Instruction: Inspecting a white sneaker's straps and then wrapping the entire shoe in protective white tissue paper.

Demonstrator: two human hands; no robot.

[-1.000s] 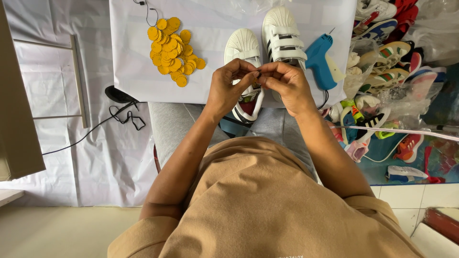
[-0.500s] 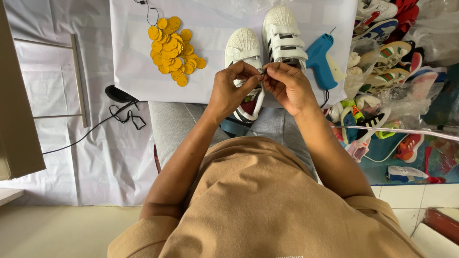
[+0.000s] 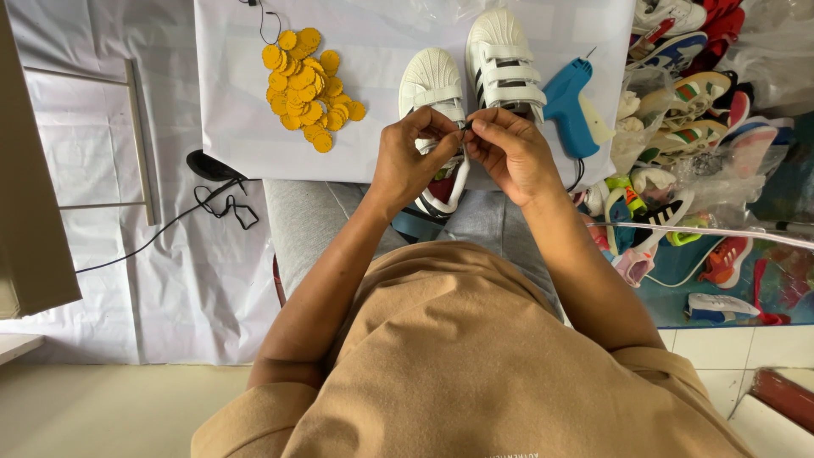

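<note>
Pinching something tiny and dark between thumb and forefinger, my left hand (image 3: pixel 415 157) and right hand (image 3: pixel 509 153) meet fingertip to fingertip; the piece is too small to make out. Both hands are clenched on it just above the nearer white shoe (image 3: pixel 434 85), whose heel end they hide. The second white shoe (image 3: pixel 502 59) lies beside it on the white worktop (image 3: pixel 373 34), with the blue glue gun (image 3: pixel 572 106) to its right, its cord partly hidden. A heap of yellow discs (image 3: pixel 307 89) sits well left.
</note>
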